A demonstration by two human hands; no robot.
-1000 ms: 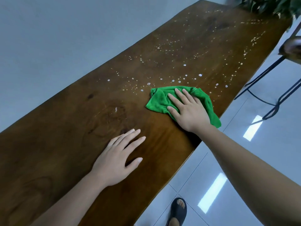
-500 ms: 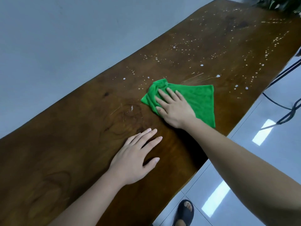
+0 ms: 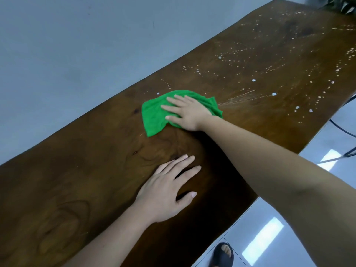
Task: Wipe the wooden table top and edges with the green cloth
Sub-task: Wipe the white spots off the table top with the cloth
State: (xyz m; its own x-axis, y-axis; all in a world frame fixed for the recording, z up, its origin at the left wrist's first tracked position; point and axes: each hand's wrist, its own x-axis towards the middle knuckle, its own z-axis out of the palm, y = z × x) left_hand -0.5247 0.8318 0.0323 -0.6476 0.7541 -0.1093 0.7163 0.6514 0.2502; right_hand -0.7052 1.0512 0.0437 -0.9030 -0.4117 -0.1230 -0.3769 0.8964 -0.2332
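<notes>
A long dark wooden table [image 3: 81, 170] runs from lower left to upper right. The green cloth [image 3: 154, 115] lies bunched near the table's far edge, by the wall. My right hand [image 3: 187, 112] presses flat on the cloth with fingers spread, pointing left. My left hand [image 3: 165, 191] rests palm down on the bare wood nearer to me, fingers apart, holding nothing. White droplets [image 3: 273, 94] speckle the wood to the right of the cloth, and thin wet streaks trail from the cloth's right side.
A grey wall [image 3: 77, 45] runs along the table's far edge. Glossy floor tiles [image 3: 269, 237] lie at the lower right, with my sandalled foot [image 3: 223, 254] near the table's front edge. Plant leaves [image 3: 342, 3] sit at the far corner. Black metal legs [image 3: 342, 132] stand at the right.
My right hand has slid the cloth from near the front edge leftwards and towards the wall, clearing droplets and leaving streaks. The left hand has stayed flat on the wood.
</notes>
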